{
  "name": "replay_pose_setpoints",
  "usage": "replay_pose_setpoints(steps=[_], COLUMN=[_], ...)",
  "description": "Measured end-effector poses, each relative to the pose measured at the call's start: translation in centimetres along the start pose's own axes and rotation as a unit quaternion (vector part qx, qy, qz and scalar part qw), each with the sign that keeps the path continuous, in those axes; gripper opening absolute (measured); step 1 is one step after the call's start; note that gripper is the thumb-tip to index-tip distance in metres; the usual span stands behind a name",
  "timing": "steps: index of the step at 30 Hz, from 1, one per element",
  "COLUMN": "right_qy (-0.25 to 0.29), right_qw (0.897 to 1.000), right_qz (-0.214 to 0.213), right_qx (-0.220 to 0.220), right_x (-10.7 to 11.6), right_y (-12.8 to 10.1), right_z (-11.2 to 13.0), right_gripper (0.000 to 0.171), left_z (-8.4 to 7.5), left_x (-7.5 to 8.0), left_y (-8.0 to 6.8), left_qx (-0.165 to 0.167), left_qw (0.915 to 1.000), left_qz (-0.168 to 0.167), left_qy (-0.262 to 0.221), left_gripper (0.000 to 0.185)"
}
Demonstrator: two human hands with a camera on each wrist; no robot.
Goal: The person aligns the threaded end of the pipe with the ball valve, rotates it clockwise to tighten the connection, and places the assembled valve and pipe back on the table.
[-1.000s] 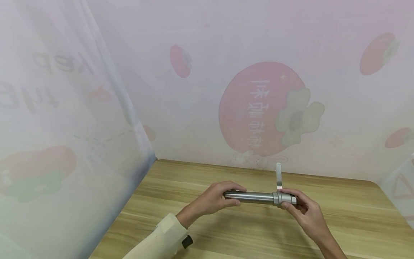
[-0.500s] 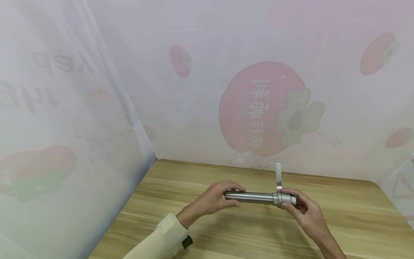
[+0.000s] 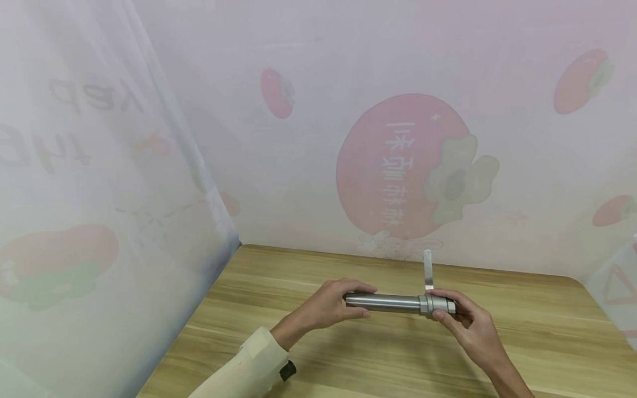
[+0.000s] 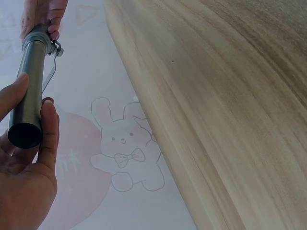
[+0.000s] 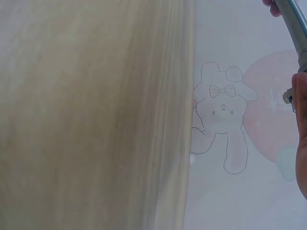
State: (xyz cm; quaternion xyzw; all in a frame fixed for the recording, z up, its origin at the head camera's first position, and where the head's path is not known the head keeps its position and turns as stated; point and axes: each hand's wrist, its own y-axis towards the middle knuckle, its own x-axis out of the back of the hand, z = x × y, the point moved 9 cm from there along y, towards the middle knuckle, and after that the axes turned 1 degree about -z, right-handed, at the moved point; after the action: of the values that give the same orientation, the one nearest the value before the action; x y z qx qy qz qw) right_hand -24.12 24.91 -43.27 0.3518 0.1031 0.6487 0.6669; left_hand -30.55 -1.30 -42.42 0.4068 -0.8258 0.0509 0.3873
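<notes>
Tabletop (image 3: 278,276): wood-grained;
Left hand (image 3: 325,305): half-closed, curled round the pipe (image 3: 385,303);
Right hand (image 3: 475,331): pinches the valve (image 3: 438,304);
Joint (image 3: 423,304): best kept straight, both grips steady

The left hand (image 4: 28,184) gripped the near end of a metal pipe (image 4: 31,98); the right hand (image 4: 43,12) held the fitting (image 4: 36,36) at its far end, a thin lever (image 4: 51,76) alongside. A rabbit drawing (image 4: 125,143) showed on the sheet (image 4: 86,57) beside the wooden table (image 4: 216,105).
</notes>
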Motion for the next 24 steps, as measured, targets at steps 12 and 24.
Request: replay_pose_setpoints(steps=[12,24], right_qy=[-0.005,-0.007], right_qw=[1.0,1.0], right_qz=[-0.001,-0.006], right_qx=[-0.005,0.003], right_x=[0.07,0.14], right_y=[0.0,-0.06], right_z=[-0.21,-0.05], right_gripper=[0.043,0.045], left_z=[0.07,-0.18], left_x=[-0.26,-0.23], left_y=[0.1,0.07], left_qx=[-0.003,-0.006], left_qw=[0.9997,0.9993], left_qz=[0.011,0.014], left_qy=[-0.02,-0.035], left_gripper=[0.047,0.043])
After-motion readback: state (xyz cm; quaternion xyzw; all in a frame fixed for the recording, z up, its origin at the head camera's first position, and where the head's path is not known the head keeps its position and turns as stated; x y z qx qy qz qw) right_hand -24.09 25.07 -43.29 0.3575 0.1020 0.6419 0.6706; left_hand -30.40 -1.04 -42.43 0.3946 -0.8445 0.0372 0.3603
